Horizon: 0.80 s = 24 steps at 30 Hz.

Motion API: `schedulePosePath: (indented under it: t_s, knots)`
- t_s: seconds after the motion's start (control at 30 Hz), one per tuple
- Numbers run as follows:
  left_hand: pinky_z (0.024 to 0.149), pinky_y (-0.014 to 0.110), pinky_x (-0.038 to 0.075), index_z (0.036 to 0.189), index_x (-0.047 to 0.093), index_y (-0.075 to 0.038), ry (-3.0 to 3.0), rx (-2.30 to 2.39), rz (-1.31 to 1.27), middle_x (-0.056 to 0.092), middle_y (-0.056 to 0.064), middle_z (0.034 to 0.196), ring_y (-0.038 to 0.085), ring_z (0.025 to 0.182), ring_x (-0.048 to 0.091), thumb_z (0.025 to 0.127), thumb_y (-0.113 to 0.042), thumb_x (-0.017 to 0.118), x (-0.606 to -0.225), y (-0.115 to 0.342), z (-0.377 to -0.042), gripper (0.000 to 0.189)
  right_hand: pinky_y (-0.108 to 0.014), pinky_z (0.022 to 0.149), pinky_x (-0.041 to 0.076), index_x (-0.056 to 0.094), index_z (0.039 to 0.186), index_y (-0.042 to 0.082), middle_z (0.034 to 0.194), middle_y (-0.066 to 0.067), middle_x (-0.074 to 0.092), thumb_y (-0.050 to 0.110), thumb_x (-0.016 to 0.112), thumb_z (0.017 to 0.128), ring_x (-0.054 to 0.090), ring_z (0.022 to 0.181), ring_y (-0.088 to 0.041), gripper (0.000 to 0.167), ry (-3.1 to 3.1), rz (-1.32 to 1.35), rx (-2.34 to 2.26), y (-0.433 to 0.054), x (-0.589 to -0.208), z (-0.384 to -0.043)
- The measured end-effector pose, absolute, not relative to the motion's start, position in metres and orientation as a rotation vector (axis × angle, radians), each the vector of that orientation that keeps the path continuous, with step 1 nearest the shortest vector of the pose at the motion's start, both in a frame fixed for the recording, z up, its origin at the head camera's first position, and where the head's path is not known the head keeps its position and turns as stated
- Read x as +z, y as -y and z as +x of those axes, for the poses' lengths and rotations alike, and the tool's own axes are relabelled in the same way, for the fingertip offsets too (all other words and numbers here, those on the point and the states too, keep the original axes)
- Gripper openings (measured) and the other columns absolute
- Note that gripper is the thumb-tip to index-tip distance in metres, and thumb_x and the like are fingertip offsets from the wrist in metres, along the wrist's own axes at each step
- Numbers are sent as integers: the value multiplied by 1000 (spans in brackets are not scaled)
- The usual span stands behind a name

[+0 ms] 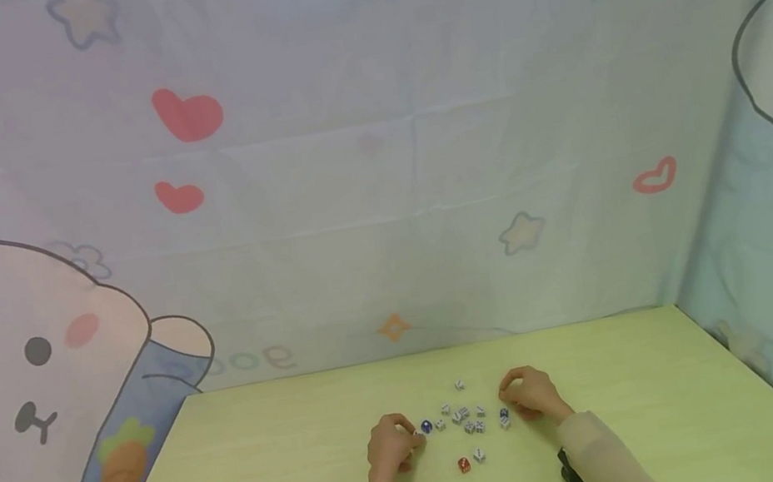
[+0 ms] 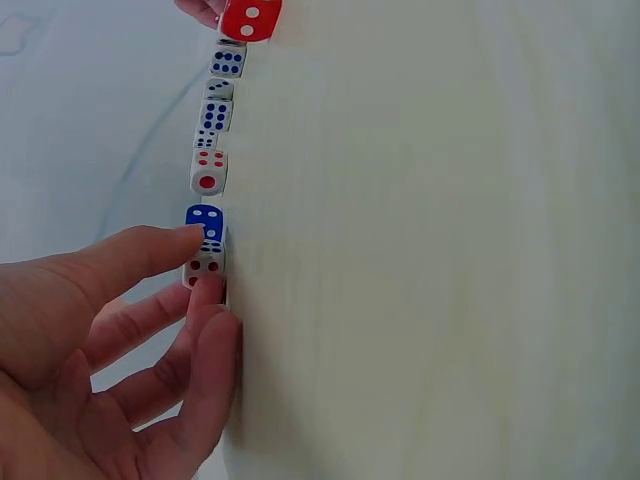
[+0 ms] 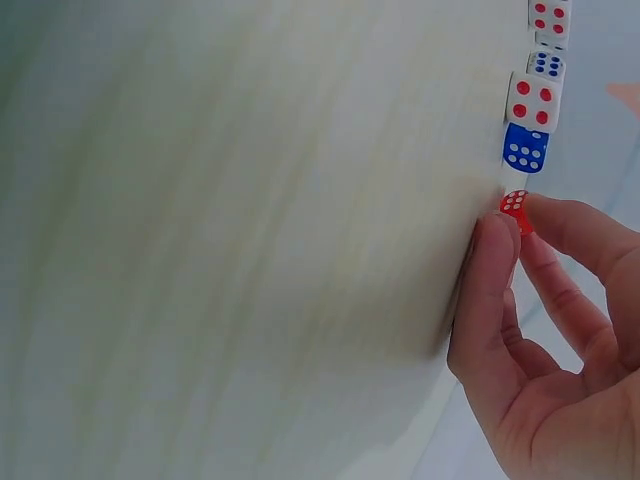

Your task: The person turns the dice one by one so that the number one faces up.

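pinch: left hand [image 1: 390, 445] on white die [image 2: 204, 266], right hand [image 1: 531, 393] on red die [image 3: 515, 206]

Beige sleeves [image 1: 602, 451], black wrist-worn device [image 1: 571, 475]

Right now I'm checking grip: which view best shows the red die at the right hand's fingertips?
Right wrist: the red die is close, its white pips visible. Head: too distant to make it out. Left wrist: only a second red die.
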<state>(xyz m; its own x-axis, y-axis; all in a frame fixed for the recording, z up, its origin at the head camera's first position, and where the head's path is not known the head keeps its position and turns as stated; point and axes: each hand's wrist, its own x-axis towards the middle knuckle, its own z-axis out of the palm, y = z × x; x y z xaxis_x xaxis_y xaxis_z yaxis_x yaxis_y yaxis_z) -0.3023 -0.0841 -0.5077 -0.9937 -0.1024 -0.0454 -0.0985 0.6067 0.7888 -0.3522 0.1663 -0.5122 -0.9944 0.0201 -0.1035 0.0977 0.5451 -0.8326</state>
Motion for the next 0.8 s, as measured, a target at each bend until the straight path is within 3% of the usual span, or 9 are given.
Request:
schedulePosePath:
  t_s: [0.33, 0.63, 0.8]
  knots:
    - [37, 23, 36, 76, 60, -7, 2825, -1238, 159, 55, 3, 57, 11, 36, 43, 72, -15, 71, -510, 76, -308, 14, -25, 43, 45, 65, 86, 6, 63, -7, 56, 12, 63, 76, 47, 46, -12, 12, -2703, 89, -1458, -166, -513, -352]
    - [48, 29, 34, 72, 63, -9, 2800, -1185, 118, 65, 10, 83, 17, 56, 46, 70, -19, 73, -512, 69, -315, 14, -24, 42, 44, 64, 85, 6, 58, -3, 51, 12, 64, 75, 46, 46, -11, 11, -2700, 75, -1471, -167, -518, -354]
    - [47, 28, 33, 73, 65, -8, 2775, -1229, 84, 65, 10, 81, 15, 54, 44, 72, -18, 71, -512, 66, -317, 12, -23, 43, 44, 64, 85, 7, 59, -2, 50, 13, 65, 76, 47, 48, -12, 11, -2695, 82, -1475, -167, -517, -355]
